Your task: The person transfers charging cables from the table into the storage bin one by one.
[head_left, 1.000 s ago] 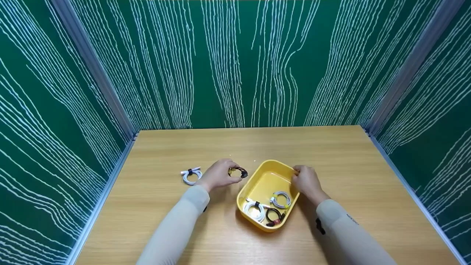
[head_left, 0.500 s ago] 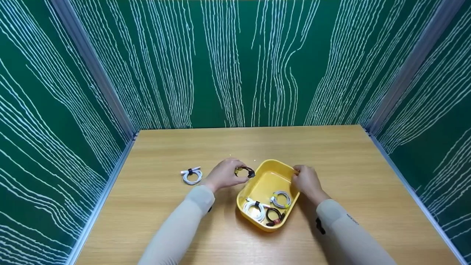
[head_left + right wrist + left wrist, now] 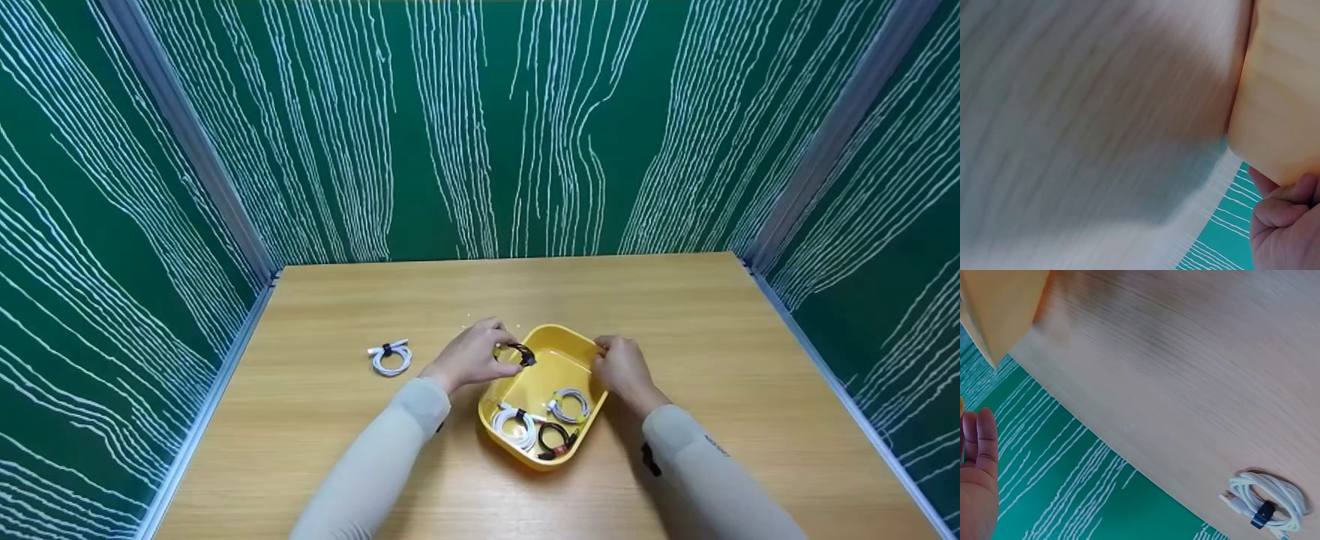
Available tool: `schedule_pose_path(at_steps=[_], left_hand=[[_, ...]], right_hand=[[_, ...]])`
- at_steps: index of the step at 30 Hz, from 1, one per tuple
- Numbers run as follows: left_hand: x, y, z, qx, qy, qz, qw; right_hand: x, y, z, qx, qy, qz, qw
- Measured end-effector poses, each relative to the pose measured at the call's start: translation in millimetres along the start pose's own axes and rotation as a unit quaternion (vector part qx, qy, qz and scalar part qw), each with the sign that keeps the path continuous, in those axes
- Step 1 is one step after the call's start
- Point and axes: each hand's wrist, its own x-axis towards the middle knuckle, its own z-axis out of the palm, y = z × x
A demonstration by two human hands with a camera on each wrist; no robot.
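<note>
My left hand pinches a coiled black cable with a yellow tie, over the left part of the yellow bin. My right hand grips the bin's right rim, and its curled fingers show against the yellow wall in the right wrist view. Inside the bin lie a white coiled cable, a grey coiled cable and a black coiled cable with a red tie, all toward its near end. In the left wrist view only part of the left hand shows; its cable is out of frame.
Left of the bin, another white coiled cable with a black strap lies on the wooden table. Green walls with white wavy lines enclose the table's back and sides.
My left hand has carried the black cable rightward, from beside the bin to over its left part. The right hand stays on the rim.
</note>
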Motion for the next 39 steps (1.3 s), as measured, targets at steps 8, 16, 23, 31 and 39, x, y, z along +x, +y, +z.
schedule_pose_path(at_steps=[8,16,23,31,39], left_hand=[[4.7,3.3,9.9,-0.001,-0.012,0.003,0.9999],[7.6,7.8,10.1,-0.001,-0.023,0.007,0.9997],[14.2,10.0,16.1,0.023,-0.019,0.015,0.9994],[19.7,12.7,21.8,0.049,-0.017,0.034,0.9981],[21.6,14.9,26.8,0.054,-0.018,0.038,0.9976]], right_hand=[[-2,0,-1.0,-0.004,-0.008,0.008,1.0],[0,-2,-2.0,0.009,-0.009,0.007,1.0],[1,-4,-4.2,0.013,-0.012,0.006,1.0],[1,-4,-4.1,0.006,-0.009,0.009,1.0],[2,-2,-2.3,0.004,-0.005,0.006,1.0]])
